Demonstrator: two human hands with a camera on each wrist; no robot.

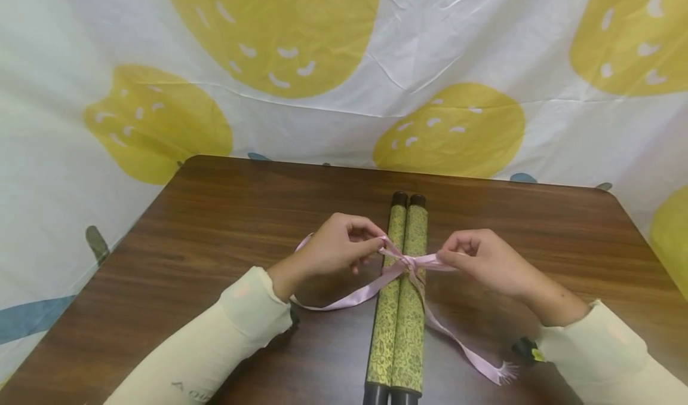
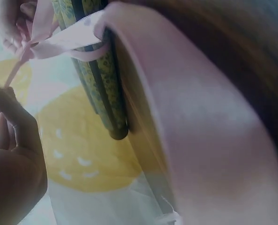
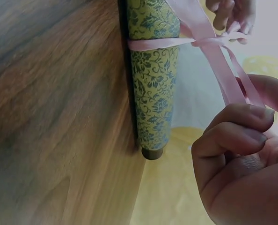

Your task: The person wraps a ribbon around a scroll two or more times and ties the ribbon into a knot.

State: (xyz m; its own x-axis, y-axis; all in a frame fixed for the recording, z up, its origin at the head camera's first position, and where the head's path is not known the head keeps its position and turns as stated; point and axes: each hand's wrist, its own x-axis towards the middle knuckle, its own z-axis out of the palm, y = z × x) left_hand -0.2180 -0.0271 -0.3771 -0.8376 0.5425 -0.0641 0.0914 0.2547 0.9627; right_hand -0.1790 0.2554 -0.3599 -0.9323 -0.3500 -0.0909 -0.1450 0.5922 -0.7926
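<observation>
Two gold-green patterned scrolls (image 1: 410,327) with dark end caps lie side by side on the table. A pink ribbon (image 1: 411,263) goes round both and crosses in a knot with loops on top. To the left of the knot, my left hand (image 1: 335,245) pinches one part of the ribbon between thumb and fingers. My right hand (image 1: 489,264) pinches a folded loop on the other side, its fingers curled in the right wrist view. One loose tail curves left under the left forearm. The other, with a frayed end, trails toward the front right.
The brown wood-grain table (image 1: 226,214) has rounded far corners. Behind it hangs a white curtain (image 1: 301,115) printed with yellow fruit shapes. Small dark objects (image 1: 524,349) sit at the sleeve cuffs.
</observation>
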